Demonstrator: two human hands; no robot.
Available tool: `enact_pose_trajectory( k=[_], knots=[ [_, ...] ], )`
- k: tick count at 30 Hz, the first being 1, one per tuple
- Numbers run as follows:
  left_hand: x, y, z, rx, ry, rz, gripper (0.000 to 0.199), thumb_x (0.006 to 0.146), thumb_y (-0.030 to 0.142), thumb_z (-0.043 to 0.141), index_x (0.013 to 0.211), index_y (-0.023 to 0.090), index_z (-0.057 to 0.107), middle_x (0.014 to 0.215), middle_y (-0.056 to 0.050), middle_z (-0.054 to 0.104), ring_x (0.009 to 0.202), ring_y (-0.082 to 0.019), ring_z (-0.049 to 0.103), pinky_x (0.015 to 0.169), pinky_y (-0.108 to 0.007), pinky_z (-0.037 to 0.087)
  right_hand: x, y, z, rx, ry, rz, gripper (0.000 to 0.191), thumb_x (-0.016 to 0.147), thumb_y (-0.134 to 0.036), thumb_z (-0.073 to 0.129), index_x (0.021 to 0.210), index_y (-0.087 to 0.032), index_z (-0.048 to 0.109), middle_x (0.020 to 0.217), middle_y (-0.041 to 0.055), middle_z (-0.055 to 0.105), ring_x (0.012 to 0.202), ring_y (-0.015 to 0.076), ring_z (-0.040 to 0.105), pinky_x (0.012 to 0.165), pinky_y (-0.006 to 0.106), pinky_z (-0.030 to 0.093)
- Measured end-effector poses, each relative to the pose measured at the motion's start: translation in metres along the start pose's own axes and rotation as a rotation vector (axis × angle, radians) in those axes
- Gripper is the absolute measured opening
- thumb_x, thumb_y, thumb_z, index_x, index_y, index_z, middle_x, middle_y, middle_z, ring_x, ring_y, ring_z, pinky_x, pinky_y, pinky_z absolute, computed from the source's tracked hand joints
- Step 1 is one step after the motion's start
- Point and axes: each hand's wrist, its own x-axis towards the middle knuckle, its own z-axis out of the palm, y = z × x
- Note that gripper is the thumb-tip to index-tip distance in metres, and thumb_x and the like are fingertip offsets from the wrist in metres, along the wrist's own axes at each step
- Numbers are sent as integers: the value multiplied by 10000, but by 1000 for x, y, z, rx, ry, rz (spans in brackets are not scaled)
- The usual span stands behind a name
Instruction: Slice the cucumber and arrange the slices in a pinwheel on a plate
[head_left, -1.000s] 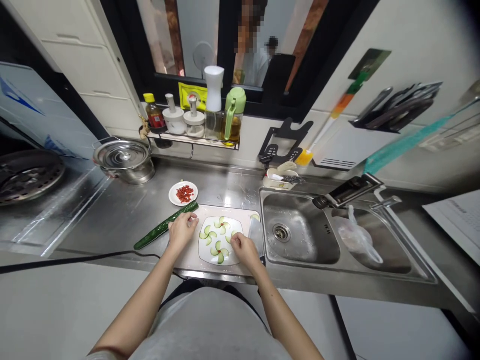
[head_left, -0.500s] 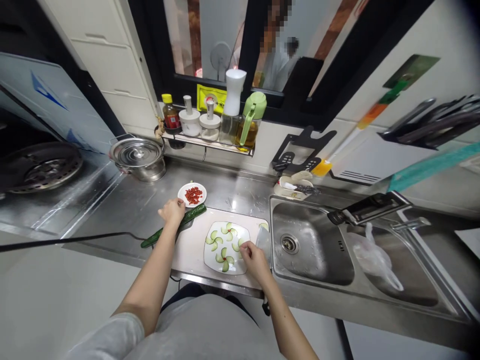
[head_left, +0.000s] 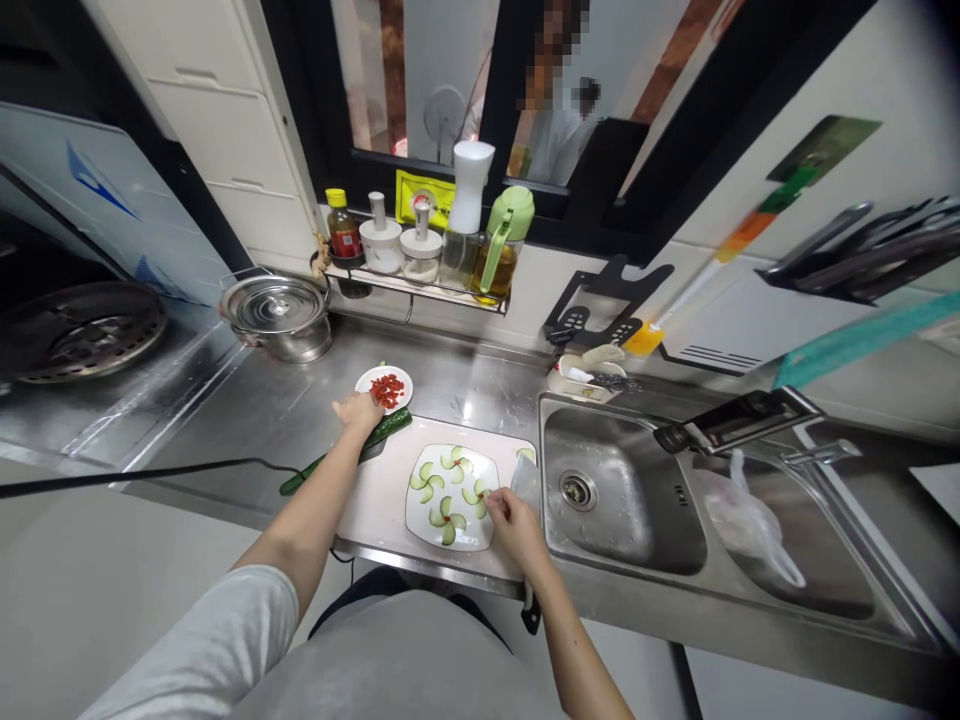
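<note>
My left hand (head_left: pixel 358 410) is at the near-left rim of a small white plate (head_left: pixel 363 382) of chopped red bits (head_left: pixel 388 390). Its fingers are curled, and their tips are largely hidden. Below that hand and forearm lies a whole cucumber (head_left: pixel 390 426). At the right edge of a larger white plate (head_left: pixel 439 538), my right hand (head_left: pixel 516 522) has its fingers pinched together; anything between them is too small to make out. Cucumber slices (head_left: pixel 448 520) form several pinwheels there, some with red centres. A knife (head_left: pixel 527 485) lies partly behind my right hand.
The larger plate rests on a pale cutting board (head_left: pixel 367 515). To the right is a steel double sink (head_left: pixel 626 555) with a plastic bag (head_left: pixel 750 520). A lidded pot (head_left: pixel 277 315) stands at back left, beneath a seasoning shelf (head_left: pixel 420 285) further right. A black cable (head_left: pixel 172 472) crosses the left side.
My left hand has moved slightly right and up, closer to the red bits. My right hand has shifted slightly off the right-hand pinwheel, which shows more fully and has red at its centre.
</note>
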Motion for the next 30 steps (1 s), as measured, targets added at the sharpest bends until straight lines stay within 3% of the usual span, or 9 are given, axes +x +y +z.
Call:
enact_pose_trajectory(
  k=[8, 12, 15, 21, 25, 30],
  knots=[
    [1, -5, -1, -97, 54, -55, 290, 850, 368, 463, 903, 204, 696, 1051, -163, 695, 956, -303, 614, 865, -461, 321, -4, 3, -3, -13, 11, 7, 231, 850, -356, 440, 797, -212, 613, 538, -26, 488, 542, 158, 489, 552, 240, 316],
    [-19, -9, -6, -319, 61, -41, 234, 827, 399, 524, 898, 258, 696, 1002, -77, 720, 942, -276, 624, 880, -450, 348, -5, 2, -3, -10, 13, 4, 229, 855, -363, 449, 803, -210, 611, 554, -23, 507, 547, 154, 482, 547, 234, 310],
    [-41, -7, -6, -558, 38, 15, 243, 793, 427, 576, 894, 239, 694, 895, -37, 724, 852, -220, 630, 845, -378, 405, -2, -4, -3, -4, 1, 0, 229, 857, -359, 457, 809, -203, 618, 581, -16, 537, 564, 152, 497, 554, 229, 317],
    [-86, 6, 1, -999, -124, 292, 371, 740, 521, 618, 839, 168, 671, 826, -46, 704, 759, -161, 604, 724, -265, 467, 15, -36, -6, -16, -21, -65, 215, 862, -318, 456, 865, -204, 638, 600, -20, 549, 594, 146, 506, 570, 221, 321],
    [-115, 15, -1, -1033, -170, 376, 353, 766, 509, 593, 808, 166, 667, 852, -47, 696, 771, -158, 595, 715, -260, 465, 24, -64, -7, -16, 4, -173, 217, 884, -317, 466, 907, -201, 647, 674, -10, 582, 664, 145, 530, 616, 222, 347],
    [-141, 22, -3, -989, -213, 435, 323, 780, 477, 587, 785, 165, 670, 779, -28, 671, 695, -145, 560, 658, -259, 450, 27, -89, -4, -57, 21, -329, 203, 918, -303, 470, 976, -204, 638, 901, 22, 630, 822, 146, 570, 752, 232, 393]
  ],
)
